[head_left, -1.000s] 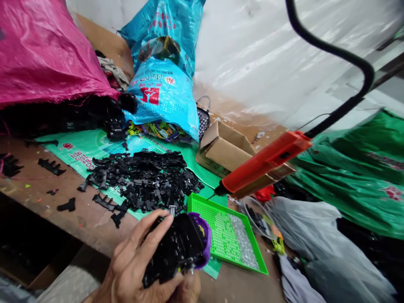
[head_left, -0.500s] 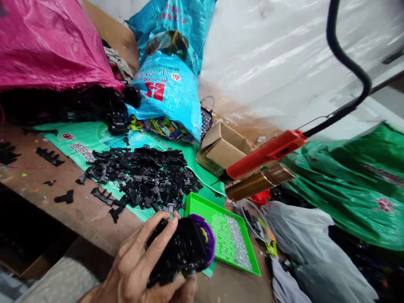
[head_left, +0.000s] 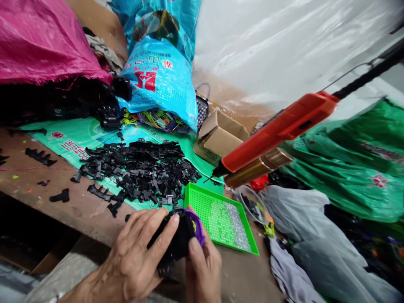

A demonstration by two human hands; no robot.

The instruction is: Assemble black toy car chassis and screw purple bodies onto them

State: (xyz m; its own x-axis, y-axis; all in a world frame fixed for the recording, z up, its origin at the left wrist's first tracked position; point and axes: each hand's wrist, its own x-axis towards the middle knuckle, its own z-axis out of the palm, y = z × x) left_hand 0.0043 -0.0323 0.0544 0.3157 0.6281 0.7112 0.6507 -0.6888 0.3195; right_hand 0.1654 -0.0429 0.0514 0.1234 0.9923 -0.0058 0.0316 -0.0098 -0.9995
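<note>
A black plastic assembly (head_left: 178, 240) with a purple end piece (head_left: 197, 227) and a bit of yellow on it is held low in the middle of the view. My left hand (head_left: 135, 248) wraps round its left side, fingers laid over the top. At the purple end, my right hand (head_left: 203, 265) closes on the assembly with thumb and fingers; its lower part is cut off by the frame. Just beyond the hands lies a heap of small black plastic parts (head_left: 151, 170). A green perforated tray (head_left: 195, 202) of small silvery pieces, perhaps screws, sits to the right.
A red electric screwdriver (head_left: 280, 130) hangs over the table at right, beside a brass-coloured cylinder (head_left: 257, 168). Behind are a cardboard box (head_left: 217, 136), a blue sack (head_left: 160, 88) and a pink sack (head_left: 47, 42). A clear tub (head_left: 252, 204) and grey bag (head_left: 293, 214) stand right.
My right hand has come up from below the assembly and now grips its purple end. The assembly has turned a little. The view has shifted, and the screwdriver appears nearer.
</note>
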